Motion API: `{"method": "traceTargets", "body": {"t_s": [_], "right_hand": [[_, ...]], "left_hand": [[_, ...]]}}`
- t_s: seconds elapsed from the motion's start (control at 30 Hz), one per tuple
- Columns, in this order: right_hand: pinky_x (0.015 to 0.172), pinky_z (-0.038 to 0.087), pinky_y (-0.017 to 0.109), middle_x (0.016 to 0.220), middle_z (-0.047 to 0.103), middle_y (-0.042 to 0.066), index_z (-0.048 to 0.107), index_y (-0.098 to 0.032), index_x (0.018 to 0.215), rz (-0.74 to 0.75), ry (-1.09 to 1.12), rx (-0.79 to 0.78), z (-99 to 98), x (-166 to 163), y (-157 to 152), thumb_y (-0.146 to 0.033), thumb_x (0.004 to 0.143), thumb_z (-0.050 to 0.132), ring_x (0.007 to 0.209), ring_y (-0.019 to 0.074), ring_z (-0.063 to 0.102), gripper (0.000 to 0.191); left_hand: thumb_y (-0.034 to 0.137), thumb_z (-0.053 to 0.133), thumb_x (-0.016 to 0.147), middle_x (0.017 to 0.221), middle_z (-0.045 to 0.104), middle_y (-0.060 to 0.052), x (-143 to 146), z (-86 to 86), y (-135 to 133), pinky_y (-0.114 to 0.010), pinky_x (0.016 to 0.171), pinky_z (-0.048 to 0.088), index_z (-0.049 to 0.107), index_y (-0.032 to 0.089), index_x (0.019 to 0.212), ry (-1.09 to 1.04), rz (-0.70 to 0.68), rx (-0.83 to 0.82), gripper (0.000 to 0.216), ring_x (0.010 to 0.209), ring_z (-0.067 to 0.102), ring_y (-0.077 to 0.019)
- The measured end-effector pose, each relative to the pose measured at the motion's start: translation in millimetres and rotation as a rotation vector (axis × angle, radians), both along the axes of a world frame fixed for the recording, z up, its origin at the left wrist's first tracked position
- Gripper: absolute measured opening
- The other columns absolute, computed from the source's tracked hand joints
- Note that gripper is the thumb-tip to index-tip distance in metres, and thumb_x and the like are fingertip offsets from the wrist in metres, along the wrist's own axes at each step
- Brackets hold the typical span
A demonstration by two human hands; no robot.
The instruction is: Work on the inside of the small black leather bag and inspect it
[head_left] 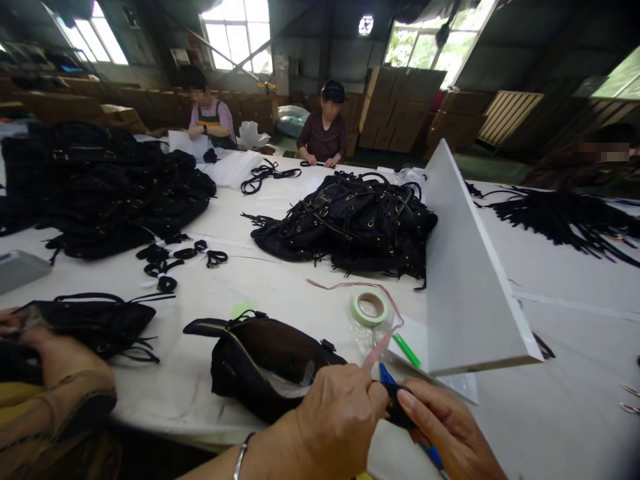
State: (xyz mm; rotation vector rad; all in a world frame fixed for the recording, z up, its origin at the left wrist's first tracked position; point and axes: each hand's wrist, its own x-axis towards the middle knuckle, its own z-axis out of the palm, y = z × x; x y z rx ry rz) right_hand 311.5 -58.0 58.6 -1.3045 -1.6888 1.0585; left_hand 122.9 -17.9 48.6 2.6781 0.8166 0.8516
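Note:
My left hand (340,413), with a silver bangle at the wrist, is closed on one end of a small black piece (400,410), perhaps a strap end. My right hand (450,420) pinches the same piece from the other side, thumb on top. A blue object (386,373) shows beyond the fingers, and more blue appears below the right hand; its kind is unclear. Left of my hands lies a black bag (235,373) with its zipper open and brown lining showing. A pink ribbon (385,340) trails on the table just behind my left hand.
Green tape (369,308) and a green marker-like stick (406,351) lie ahead. A white upright panel (465,267) borders the right side. Black bags are heaped at centre (350,220) and left (100,187). A co-worker's hand (70,360) handles another bag at left.

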Motion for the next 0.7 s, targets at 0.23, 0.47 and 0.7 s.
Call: {"method": "traceTargets", "body": {"t_s": [0.23, 0.47, 0.7], "right_hand": [[0.047, 0.030, 0.024, 0.055, 0.041, -0.002, 0.042, -0.017, 0.063, 0.010, -0.124, 0.070, -2.0, 3.2, -2.2, -0.038, 0.102, 0.041, 0.049, 0.0114, 0.044, 0.044], [0.047, 0.029, 0.024, 0.056, 0.042, -0.002, 0.043, -0.018, 0.061, -0.046, -0.083, 0.000, -2.9, 3.8, -5.4, -0.041, 0.102, 0.043, 0.049, 0.0114, 0.043, 0.046], [0.045, 0.030, 0.024, 0.053, 0.042, -0.001, 0.046, -0.018, 0.059, -0.130, -0.006, 0.001, -2.0, 2.2, -9.9, -0.042, 0.100, 0.046, 0.048, 0.0123, 0.042, 0.047]], "left_hand": [[0.011, 0.045, 0.080, 0.074, 0.047, -0.005, -21.2, 18.1, 15.1, -0.035, 0.054, 0.042, 0.041, 0.019, 0.080, 0.311, -0.052, 0.150, 0.009, 0.065, 0.048, -0.0224], [0.012, 0.043, 0.088, 0.077, 0.048, -0.006, -36.8, 21.5, 35.5, -0.039, 0.058, 0.050, 0.045, 0.017, 0.084, 0.457, -0.124, 0.175, 0.007, 0.069, 0.050, -0.0241], [0.013, 0.044, 0.088, 0.077, 0.048, -0.006, -37.9, 17.5, 46.7, -0.039, 0.058, 0.049, 0.047, 0.017, 0.084, 0.476, -0.149, 0.192, 0.007, 0.069, 0.050, -0.0244]]}}
